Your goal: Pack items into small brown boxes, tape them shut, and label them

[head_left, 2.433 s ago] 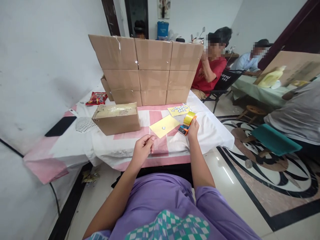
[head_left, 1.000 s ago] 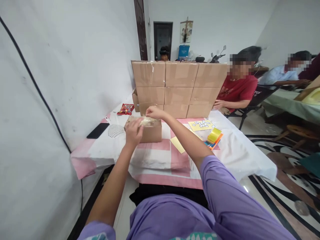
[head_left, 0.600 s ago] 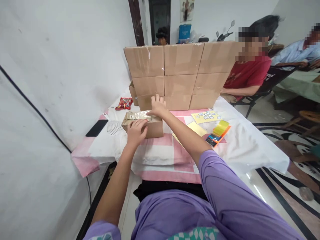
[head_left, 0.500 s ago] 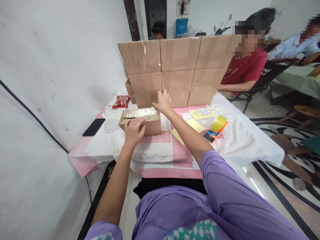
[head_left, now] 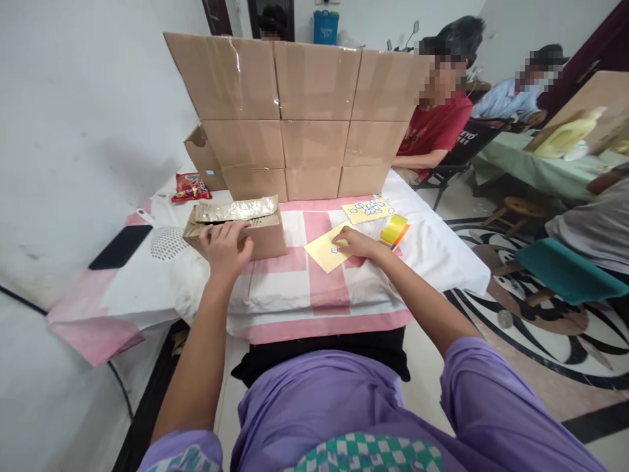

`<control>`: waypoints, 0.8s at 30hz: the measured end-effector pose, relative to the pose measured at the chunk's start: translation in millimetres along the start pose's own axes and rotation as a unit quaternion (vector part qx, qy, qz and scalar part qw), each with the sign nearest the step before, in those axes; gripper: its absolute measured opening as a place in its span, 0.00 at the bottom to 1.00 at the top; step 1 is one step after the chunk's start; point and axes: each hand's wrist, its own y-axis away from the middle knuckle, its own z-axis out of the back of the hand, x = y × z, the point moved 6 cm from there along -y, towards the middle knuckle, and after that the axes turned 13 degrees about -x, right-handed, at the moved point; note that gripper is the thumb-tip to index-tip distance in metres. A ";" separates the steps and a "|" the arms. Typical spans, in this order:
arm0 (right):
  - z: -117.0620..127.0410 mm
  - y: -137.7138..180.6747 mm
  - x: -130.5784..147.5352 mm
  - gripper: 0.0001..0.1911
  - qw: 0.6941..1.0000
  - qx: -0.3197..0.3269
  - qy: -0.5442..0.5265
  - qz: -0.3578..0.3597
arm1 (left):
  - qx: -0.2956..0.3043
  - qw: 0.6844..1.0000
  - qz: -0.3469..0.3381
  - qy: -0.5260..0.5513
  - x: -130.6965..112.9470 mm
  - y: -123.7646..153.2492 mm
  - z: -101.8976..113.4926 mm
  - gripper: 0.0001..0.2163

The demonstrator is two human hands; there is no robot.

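Observation:
My left hand (head_left: 225,244) rests curled on the near top edge of a small cardboard box (head_left: 263,236) whose top is covered with shiny tape. My right hand (head_left: 354,243) lies on a yellow sheet (head_left: 324,254) on the table, fingers pinched at a small white sticker on it. A second yellow sheet with several white stickers (head_left: 368,210) lies just beyond. A roll of yellow tape on an orange holder (head_left: 394,231) sits right of my right hand.
A wall of stacked cardboard boxes (head_left: 299,118) stands at the back of the table. A red snack packet (head_left: 190,187), a black phone (head_left: 120,246) and a white mesh object (head_left: 167,242) lie at left. People sit beyond the boxes and at right.
My right hand has come back from the far side of the small box to the yellow sheet at right. My left hand stays on the box. The view has tilted down.

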 end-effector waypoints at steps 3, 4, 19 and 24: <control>-3.7 -1.7 9.5 0.17 0.999 0.013 0.009 0.033 | 0.003 1.000 -0.006 -0.002 -1.4 1.8 3.5 0.15; -3.9 -2.6 12.6 0.16 0.999 0.015 0.016 0.041 | 0.005 1.000 -0.010 -0.003 -2.4 2.1 4.8 0.15; -24.0 7.5 40.6 0.19 0.980 -0.023 0.195 0.000 | 0.005 1.000 -0.006 -0.012 -3.4 3.6 4.3 0.15; -23.5 11.9 45.4 0.22 0.979 -0.040 0.201 -0.018 | 0.002 1.000 -0.003 -0.015 -6.2 2.6 5.0 0.14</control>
